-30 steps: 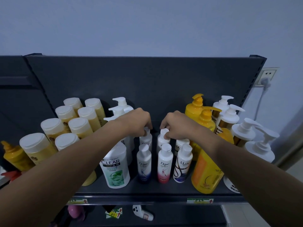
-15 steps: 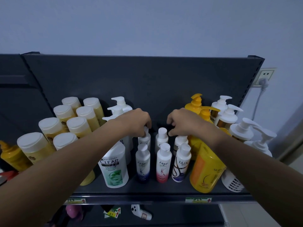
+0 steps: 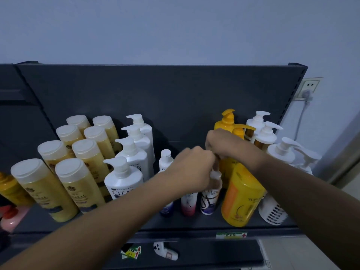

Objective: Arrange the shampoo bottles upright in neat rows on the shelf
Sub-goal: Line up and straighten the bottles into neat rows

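On the dark shelf, small white bottles stand in two short rows in the middle: a blue-based one, a pink-based one and a Lux one in front, and one uncovered bottle behind. My left hand is curled over the middle small bottles and hides their tops. My right hand touches it from the right, fingers closed down on the back-right small bottle, which is hidden. What exactly each hand grips is covered.
Yellow bottles with white caps fill the left. White Clear pump bottles stand beside them. A big orange-yellow bottle and white pump bottles crowd the right. A pink bottle lies far left. A wall socket is at right.
My left hand left the back-left small bottle, now uncovered, and moved right to the middle ones. My right hand stayed at the back-right small bottle; the two hands now touch.
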Tool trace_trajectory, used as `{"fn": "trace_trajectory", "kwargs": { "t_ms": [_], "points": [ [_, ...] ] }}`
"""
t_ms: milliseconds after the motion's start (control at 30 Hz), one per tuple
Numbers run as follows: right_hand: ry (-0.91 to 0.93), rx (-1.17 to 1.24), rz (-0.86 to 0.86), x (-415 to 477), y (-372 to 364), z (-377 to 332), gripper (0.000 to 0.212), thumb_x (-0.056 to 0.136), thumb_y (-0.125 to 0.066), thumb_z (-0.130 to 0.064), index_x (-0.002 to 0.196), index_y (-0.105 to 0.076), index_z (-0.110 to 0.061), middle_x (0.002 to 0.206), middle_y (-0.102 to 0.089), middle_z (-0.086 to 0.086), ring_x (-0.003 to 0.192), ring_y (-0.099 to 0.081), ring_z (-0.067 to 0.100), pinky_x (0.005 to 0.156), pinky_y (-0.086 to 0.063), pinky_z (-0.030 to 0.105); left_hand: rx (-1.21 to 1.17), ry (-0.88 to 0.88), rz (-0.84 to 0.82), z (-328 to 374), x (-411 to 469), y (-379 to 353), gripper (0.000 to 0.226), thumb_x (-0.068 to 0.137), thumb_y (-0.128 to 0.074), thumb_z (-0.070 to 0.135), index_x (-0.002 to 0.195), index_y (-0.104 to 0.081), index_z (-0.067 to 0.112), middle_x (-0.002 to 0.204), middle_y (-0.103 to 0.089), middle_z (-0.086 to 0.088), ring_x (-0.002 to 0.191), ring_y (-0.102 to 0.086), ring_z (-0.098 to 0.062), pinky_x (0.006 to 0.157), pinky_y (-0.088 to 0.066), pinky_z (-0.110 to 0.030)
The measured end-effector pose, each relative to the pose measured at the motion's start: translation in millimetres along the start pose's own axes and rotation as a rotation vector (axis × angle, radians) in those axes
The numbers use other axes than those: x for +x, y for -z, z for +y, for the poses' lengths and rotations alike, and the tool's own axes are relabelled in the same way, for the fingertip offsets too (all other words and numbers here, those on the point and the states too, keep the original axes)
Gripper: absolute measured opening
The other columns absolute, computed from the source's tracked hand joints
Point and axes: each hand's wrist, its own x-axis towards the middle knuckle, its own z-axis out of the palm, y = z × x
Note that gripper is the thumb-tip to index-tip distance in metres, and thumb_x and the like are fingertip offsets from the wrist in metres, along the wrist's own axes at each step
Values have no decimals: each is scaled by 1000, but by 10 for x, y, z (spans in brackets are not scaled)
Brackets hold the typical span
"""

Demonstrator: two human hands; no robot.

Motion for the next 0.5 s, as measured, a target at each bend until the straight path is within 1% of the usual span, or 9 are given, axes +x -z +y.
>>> {"fn": "trace_trajectory", "kwargs": {
  "t_ms": [33,67,100,167,233,333,433,500],
  "points": [
    [-6,13,6,7,-6,6,27,86,-72,-2,113,-74,-7,101,-70,9,97,-66,23,77,-57,29,45,2,7,18,9,-45,38,84,-67,51,111,-72,24,92,-72,2,89,-65,-21,78,-48,-35],
    [-7,19,15,18,-22,20,29,86,-73,-4,116,-74,-7,109,-71,10,101,-67,23,83,-59,31,86,11,14,21,21,-88,38,86,-65,48,113,-70,23,93,-71,0,90,-65,-22,76,-44,-34],
    [-5,23,28,18,-32,32,30,86,-74,-6,115,-74,-7,111,-72,11,101,-68,24,85,-60,32,113,24,23,22,30,-119,38,87,-64,46,116,-69,22,93,-71,-2,90,-64,-23,74,-40,-33],
    [-8,51,35,42,-56,56,28,85,-76,-8,113,-76,-8,109,-72,10,99,-68,24,83,-61,32,127,49,58,26,34,-172,40,89,-61,46,121,-65,22,94,-71,-2,91,-64,-24,73,-35,-33],
    [-5,74,38,51,-56,65,27,85,-76,-10,112,-76,-7,108,-73,9,97,-68,23,82,-61,32,101,65,84,27,39,-214,40,90,-60,48,121,-65,22,95,-73,-1,93,-65,-24,76,-36,-33],
    [-5,78,44,68,-55,61,26,85,-77,-12,111,-76,-7,107,-73,9,97,-69,23,83,-61,32,58,91,108,24,59,-273,35,90,-59,48,112,-70,23,93,-74,1,92,-66,-24,80,-40,-34],
    [-11,70,36,94,-57,63,27,85,-78,-12,112,-77,-7,108,-74,8,97,-69,23,84,-61,33,19,122,143,36,81,-317,33,87,-62,50,101,-72,22,85,-73,1,86,-66,-22,82,-44,-35],
    [-8,73,39,105,-63,70,27,85,-77,-12,112,-76,-7,109,-73,9,98,-69,23,85,-61,33,17,138,145,45,89,-334,33,86,-63,51,98,-73,22,82,-72,1,84,-66,-22,84,-46,-36]
  ]
}}
